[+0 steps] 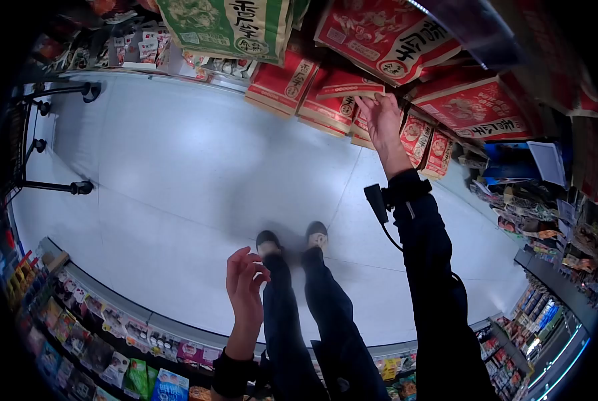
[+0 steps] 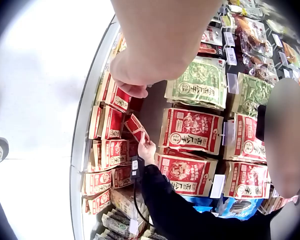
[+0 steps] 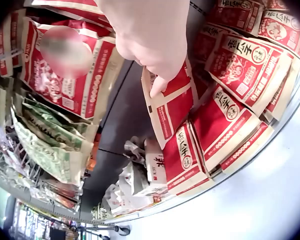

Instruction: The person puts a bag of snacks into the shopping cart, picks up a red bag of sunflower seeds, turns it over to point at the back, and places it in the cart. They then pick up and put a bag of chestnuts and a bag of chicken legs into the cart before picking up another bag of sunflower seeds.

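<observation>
My right hand [image 1: 382, 123] reaches to the bottom shelf and pinches a red paper seed packet [image 3: 171, 102] near its edge, with the thumb on its back panel in the right wrist view. The packet is tilted above rows of matching red packets [image 1: 322, 107]. My left hand [image 1: 243, 284] hangs over the floor beside my legs with its fingers loosely curled and nothing in them. In the left wrist view that same hand [image 2: 145, 57] fills the top, and the held packet [image 2: 135, 127] shows farther off.
Larger red bags [image 2: 191, 129] and green bags [image 2: 197, 82] hang above the low shelf. Blue packs [image 1: 512, 162] lie to the right. A wheeled black rack or cart [image 1: 52, 187] stands at the left on the pale floor [image 1: 178, 167]. Another stocked shelf [image 1: 138, 327] runs behind my legs.
</observation>
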`<action>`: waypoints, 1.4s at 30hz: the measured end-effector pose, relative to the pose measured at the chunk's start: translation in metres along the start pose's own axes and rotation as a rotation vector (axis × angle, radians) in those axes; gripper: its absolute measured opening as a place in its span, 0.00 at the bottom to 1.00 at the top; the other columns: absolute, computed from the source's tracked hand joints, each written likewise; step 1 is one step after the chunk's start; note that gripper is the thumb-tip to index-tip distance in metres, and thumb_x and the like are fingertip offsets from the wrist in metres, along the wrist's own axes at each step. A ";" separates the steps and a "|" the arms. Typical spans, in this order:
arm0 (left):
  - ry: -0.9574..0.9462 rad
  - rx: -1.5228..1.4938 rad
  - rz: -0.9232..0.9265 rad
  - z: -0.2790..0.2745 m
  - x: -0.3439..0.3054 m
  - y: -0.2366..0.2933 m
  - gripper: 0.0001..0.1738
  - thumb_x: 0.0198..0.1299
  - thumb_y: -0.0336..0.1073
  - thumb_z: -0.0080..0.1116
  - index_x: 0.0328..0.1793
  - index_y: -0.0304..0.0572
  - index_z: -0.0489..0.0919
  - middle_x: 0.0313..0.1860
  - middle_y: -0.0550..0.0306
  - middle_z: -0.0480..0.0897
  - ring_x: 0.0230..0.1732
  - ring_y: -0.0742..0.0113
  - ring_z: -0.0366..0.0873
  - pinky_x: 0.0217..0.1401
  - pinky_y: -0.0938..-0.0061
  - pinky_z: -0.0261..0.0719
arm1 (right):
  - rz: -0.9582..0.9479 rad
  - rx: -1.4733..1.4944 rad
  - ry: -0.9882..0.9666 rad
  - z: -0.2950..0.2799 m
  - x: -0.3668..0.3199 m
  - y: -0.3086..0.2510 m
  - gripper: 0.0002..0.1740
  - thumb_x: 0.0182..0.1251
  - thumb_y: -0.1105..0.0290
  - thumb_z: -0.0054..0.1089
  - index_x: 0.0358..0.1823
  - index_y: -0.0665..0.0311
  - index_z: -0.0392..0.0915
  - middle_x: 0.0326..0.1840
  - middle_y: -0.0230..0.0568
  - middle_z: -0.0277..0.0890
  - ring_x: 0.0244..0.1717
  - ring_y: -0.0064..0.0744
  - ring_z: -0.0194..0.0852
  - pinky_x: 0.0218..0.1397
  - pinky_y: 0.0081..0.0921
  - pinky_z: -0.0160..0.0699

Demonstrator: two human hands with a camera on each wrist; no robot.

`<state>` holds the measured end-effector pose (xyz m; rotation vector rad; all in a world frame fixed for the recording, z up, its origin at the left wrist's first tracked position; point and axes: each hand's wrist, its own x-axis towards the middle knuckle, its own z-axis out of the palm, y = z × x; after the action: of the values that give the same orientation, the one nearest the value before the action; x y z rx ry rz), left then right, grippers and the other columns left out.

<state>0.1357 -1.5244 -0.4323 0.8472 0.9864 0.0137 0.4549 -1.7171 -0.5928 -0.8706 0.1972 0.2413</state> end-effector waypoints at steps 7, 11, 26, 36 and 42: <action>-0.015 0.060 -0.046 0.015 -0.031 0.009 0.14 0.58 0.32 0.43 0.51 0.41 0.67 0.39 0.58 0.73 0.33 0.72 0.73 0.35 0.80 0.72 | 0.185 -0.117 0.134 0.034 -0.132 -0.050 0.07 0.66 0.74 0.29 0.38 0.64 0.60 0.48 0.46 0.67 0.48 0.40 0.71 0.52 0.38 0.74; -0.039 0.172 -0.161 0.013 -0.050 0.004 0.15 0.62 0.39 0.41 0.53 0.43 0.66 0.48 0.55 0.73 0.46 0.66 0.72 0.45 0.72 0.72 | 0.385 -0.050 0.042 0.046 -0.224 -0.067 0.03 0.64 0.73 0.34 0.37 0.61 0.58 0.50 0.46 0.66 0.52 0.40 0.67 0.55 0.41 0.68; -0.319 -0.105 -0.055 0.078 -0.258 0.168 0.20 0.61 0.34 0.47 0.57 0.33 0.64 0.50 0.52 0.72 0.50 0.70 0.71 0.51 0.77 0.71 | 0.448 0.065 -0.204 0.241 -0.439 -0.288 0.03 0.57 0.73 0.44 0.31 0.63 0.61 0.43 0.43 0.68 0.47 0.35 0.68 0.50 0.39 0.71; -0.501 0.094 0.580 0.129 -0.387 0.273 0.20 0.59 0.30 0.49 0.57 0.34 0.63 0.49 0.56 0.73 0.50 0.74 0.70 0.53 0.78 0.67 | 0.138 -0.318 -0.338 0.313 -0.472 -0.403 0.05 0.62 0.71 0.43 0.28 0.62 0.63 0.35 0.37 0.71 0.38 0.24 0.71 0.45 0.27 0.73; -0.531 0.185 0.730 0.133 -0.441 0.298 0.21 0.57 0.26 0.50 0.57 0.34 0.62 0.51 0.55 0.72 0.51 0.73 0.68 0.55 0.77 0.65 | -0.114 -0.525 -0.352 0.345 -0.483 -0.444 0.04 0.62 0.73 0.47 0.34 0.66 0.69 0.28 0.25 0.67 0.29 0.11 0.58 0.31 0.09 0.55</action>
<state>0.0834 -1.5654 0.1121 1.2635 0.1481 0.3102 0.1467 -1.7881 0.0777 -1.3358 -0.2567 0.3425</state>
